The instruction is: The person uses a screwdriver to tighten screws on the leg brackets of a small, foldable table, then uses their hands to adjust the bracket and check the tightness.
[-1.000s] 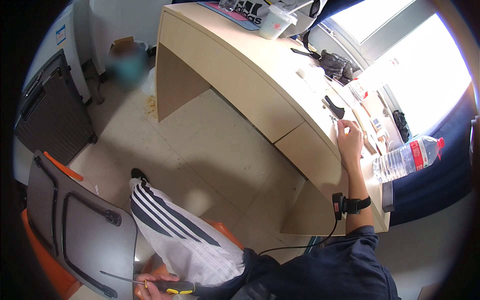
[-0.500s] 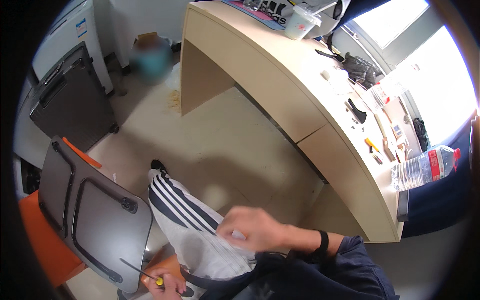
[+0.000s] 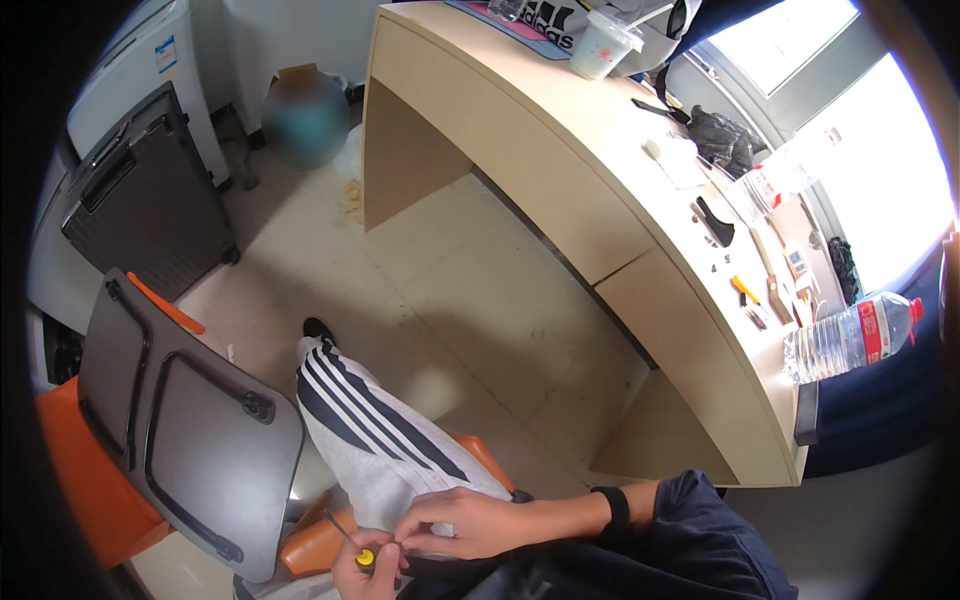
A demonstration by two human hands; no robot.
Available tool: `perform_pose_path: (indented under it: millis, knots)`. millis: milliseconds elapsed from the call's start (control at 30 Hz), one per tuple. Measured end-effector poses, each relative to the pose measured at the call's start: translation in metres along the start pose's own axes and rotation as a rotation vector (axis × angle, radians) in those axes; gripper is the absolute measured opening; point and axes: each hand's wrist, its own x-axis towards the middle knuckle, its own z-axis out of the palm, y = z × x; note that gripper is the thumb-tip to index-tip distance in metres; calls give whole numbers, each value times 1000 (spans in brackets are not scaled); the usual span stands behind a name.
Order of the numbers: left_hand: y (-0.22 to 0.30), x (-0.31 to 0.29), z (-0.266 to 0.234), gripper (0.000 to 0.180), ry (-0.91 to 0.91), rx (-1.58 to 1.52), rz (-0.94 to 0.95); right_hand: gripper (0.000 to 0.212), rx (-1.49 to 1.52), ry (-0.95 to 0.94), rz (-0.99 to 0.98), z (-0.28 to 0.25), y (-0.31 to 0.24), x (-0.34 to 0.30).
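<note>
yellow marks the slim-shafted screwdriver (image 3: pixel 366 557) in the curled left hand (image 3: pixel 350 580).

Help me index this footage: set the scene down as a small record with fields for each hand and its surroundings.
Left hand: holds a metal-shafted screwdriver with a black-and-yellow handle
Right hand: thumb and fingers close to the left hand; anything between them is too small to tell
Right wrist: black band
Furniture: pale desk bearing a black curved piece and a clear plastic bottle with red cap
Picture's left: grey flat panel with black bars; dark grey ribbed suitcase
</note>
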Motion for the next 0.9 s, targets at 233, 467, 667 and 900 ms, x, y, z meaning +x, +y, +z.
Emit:
perform_pose_path:
  millis: [233, 467, 667, 900]
  knots:
    - [-4, -2, 1, 9, -42, 60, 11, 15, 1, 2, -21, 4, 10, 1]
    - [-14, 1, 2, 11, -82, 25, 52, 16, -14, -46, -8, -2, 13, -3]
    - [-11, 8, 2, 25, 61, -78, 34, 19, -3, -129, 64, -1, 2, 14]
    - [16, -5, -24, 20, 235, -203, -1, 9, -90, -107, -319, -28, -53, 31]
